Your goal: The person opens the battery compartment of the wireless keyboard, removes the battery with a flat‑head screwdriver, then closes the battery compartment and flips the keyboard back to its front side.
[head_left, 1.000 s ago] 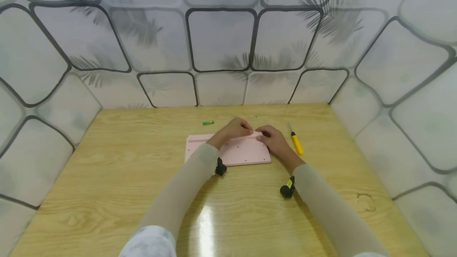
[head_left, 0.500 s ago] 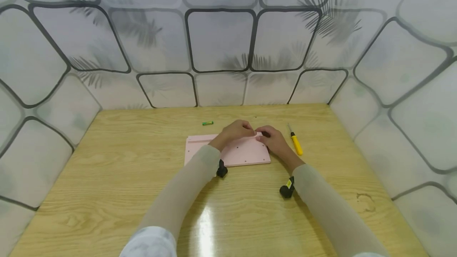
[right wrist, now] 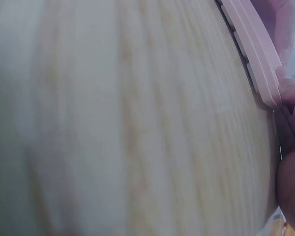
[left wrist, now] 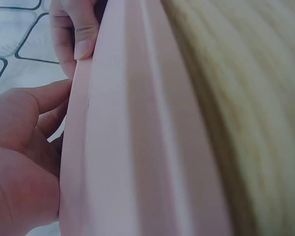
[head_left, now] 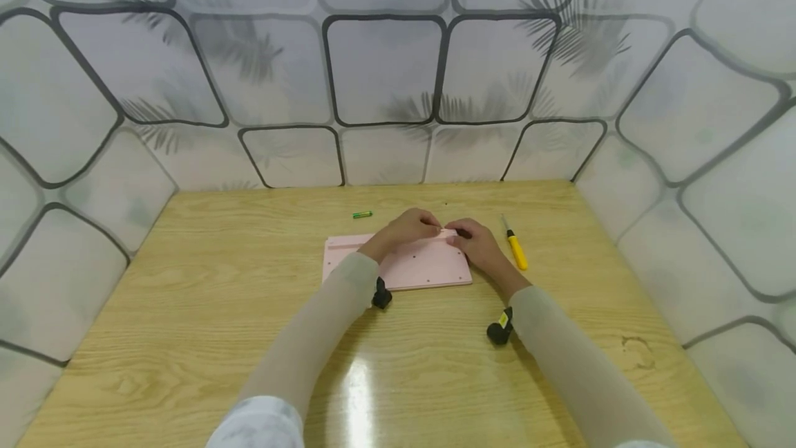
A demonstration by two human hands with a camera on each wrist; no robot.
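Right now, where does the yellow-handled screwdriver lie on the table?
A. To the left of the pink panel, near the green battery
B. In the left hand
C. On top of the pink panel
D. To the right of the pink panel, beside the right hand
D: the yellow-handled screwdriver lies on the table, just right of the pink panel and the right hand.

One pink panel (head_left: 410,265), one yellow screwdriver (head_left: 517,249), one green battery (head_left: 362,214), two hands: left hand (head_left: 407,225), right hand (head_left: 475,240)
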